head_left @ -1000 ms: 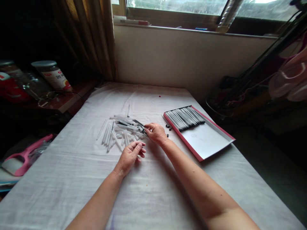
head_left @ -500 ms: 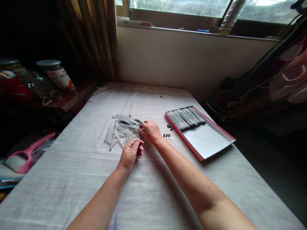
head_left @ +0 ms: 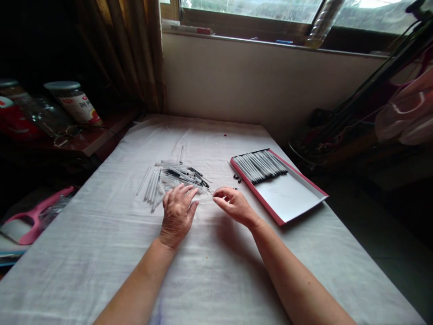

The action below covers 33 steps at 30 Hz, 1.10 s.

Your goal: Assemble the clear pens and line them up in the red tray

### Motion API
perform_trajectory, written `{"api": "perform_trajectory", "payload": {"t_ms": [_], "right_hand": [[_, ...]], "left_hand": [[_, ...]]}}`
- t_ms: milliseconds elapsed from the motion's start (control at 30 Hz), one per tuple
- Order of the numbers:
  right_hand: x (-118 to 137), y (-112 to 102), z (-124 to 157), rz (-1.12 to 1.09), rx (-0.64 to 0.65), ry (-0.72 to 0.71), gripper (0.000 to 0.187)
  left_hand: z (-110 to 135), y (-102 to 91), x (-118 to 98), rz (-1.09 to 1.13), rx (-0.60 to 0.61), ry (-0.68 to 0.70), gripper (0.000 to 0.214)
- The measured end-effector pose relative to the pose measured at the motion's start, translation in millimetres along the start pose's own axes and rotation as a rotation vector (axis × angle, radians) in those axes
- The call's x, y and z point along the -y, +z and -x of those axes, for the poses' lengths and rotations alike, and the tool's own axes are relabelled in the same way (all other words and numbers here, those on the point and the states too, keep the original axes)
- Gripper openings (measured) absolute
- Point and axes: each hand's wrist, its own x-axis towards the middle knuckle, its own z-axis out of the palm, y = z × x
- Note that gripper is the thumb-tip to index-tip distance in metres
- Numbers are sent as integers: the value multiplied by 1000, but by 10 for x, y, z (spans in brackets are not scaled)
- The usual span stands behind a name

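Note:
My right hand point(head_left: 232, 204) pinches one end of a clear pen barrel point(head_left: 204, 199), which points left toward my other hand. My left hand point(head_left: 178, 211) is spread palm down at the near edge of the pile, fingers apart; whether it touches the barrel's left end I cannot tell. Beyond it lies a loose pile of clear pen barrels point(head_left: 154, 188), with thin black refills point(head_left: 177, 175) among them. Right of the pile are several small black plugs point(head_left: 237, 178), some hidden behind my right hand. Farther right, a row of pens with black ends point(head_left: 260, 165) fills the far part of a shallow red-edged box point(head_left: 292, 198).
A white cloth point(head_left: 135, 262) covers the table. A tiny red piece point(head_left: 225, 135) lies near its far edge. At left stand a lidded jar point(head_left: 76, 103) on a dark shelf and pink-handled scissors point(head_left: 32, 219). A wall with a window is behind.
My right hand has come out of the pile, moving right and nearer with a clear pen barrel. My left hand has opened from a closed pose and turned palm down.

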Motion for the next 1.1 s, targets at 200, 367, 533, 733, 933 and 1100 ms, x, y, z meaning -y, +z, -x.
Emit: {"api": "perform_trajectory", "payload": {"t_ms": [200,367,533,733,933,1100], "right_hand": [[-104,17,-194,-18,-27,53,22],[-145,65,-240,516,-110,141,20],[-151,148,-221,709,-49,167,18],[-162,195,-215,755,-64,162,22],[-117,258,-269,818,-22,119,20],[-95,213,-236,757,-84,140,19]], "left_hand": [[28,52,80,-63,140,-4,28],[23,69,136,-35,17,-69,24],[25,94,149,-27,26,-83,20],[33,118,153,-36,16,-70,18],[30,146,164,-42,11,-42,17],[34,151,165,-35,2,-8,17]]}}
